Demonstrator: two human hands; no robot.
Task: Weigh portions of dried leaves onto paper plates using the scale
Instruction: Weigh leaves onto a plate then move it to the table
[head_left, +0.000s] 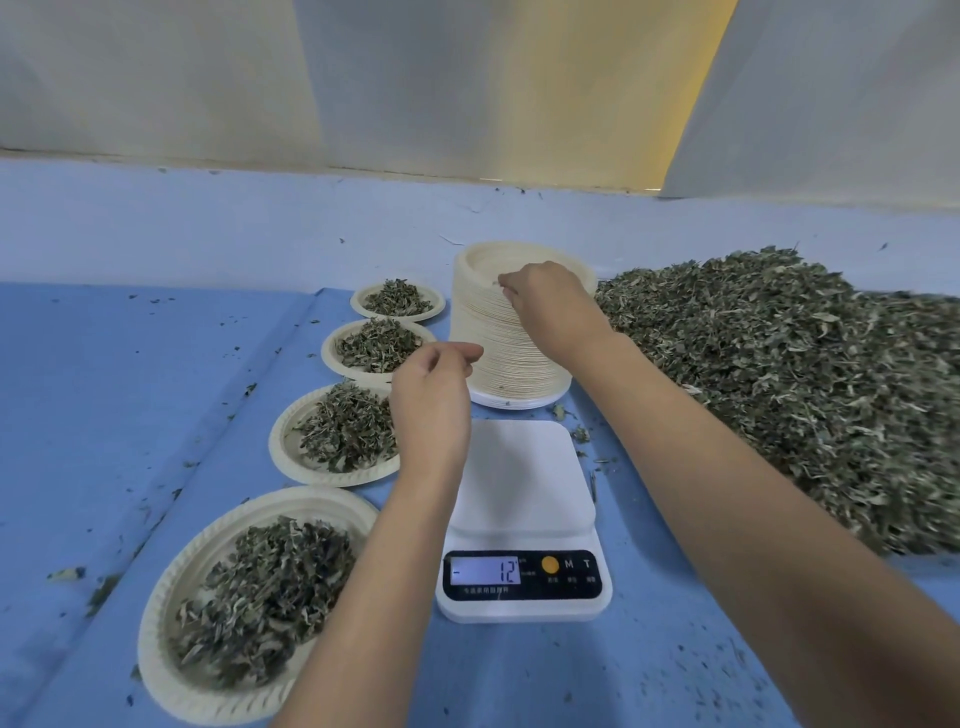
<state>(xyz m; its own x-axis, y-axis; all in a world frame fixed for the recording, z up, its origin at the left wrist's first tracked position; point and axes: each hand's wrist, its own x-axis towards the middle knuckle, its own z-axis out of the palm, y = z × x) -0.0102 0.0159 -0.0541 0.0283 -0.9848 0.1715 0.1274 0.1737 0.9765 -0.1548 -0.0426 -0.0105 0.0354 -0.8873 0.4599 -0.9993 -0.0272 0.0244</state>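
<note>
Right hand (545, 301): it rests on top of the stack of paper plates (498, 358), fingers curled down over the near rim of the top plate. The back of the hand hides the fingertips, so I cannot tell whether it has the plate pinched.

Left hand (431, 410): it is raised just left of the stack, with the fingers loosely curled and the thumb and forefinger pointing at the stack's side. It holds nothing. Contact with the stack cannot be confirmed.

Scale (519, 478): it sits on the bench (130, 389) directly below and between the two hands, nearer to the person than the stack. Its white platform carries no plate. The display (485, 570) reads 12 with a minus mark.

Filled plates (171, 571): four of them run in a row left of the left hand and forearm, each holding a heap of dried leaves.

Loose pile of dried leaves (779, 374): it lies right of the right forearm, reaching up to the stack's far side.

Leaf crumbs are scattered over the blue bench cover, some just right of the scale.
</note>
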